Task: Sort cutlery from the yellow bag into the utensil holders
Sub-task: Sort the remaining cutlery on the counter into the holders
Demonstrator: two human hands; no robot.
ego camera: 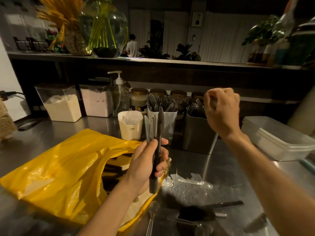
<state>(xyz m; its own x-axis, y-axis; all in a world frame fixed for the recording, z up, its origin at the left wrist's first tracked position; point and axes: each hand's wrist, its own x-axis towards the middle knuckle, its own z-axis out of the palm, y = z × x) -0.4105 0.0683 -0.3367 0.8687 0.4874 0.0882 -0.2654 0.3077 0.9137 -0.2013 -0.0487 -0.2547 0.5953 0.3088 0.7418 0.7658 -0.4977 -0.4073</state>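
Note:
The yellow bag (56,167) lies open on the steel counter with dark cutlery handles showing in its mouth. My left hand (146,160) grips a bunch of grey plastic cutlery (154,130) upright, knives and a fork among them. My right hand (221,111) hovers over the dark grey holder (197,133), fingers curled; a faint clear piece seems pinched at its fingertips, blurred. The white holder (167,120) in the middle is full of grey knives. The cream holder (130,125) on the left has clear pieces in it.
Clear plastic spoons (196,183) and a black spoon (204,212) lie loose on the counter in front. Powder containers (63,103), a pump bottle (120,96) and jars stand behind the holders. Stacked clear trays (279,135) sit at the right.

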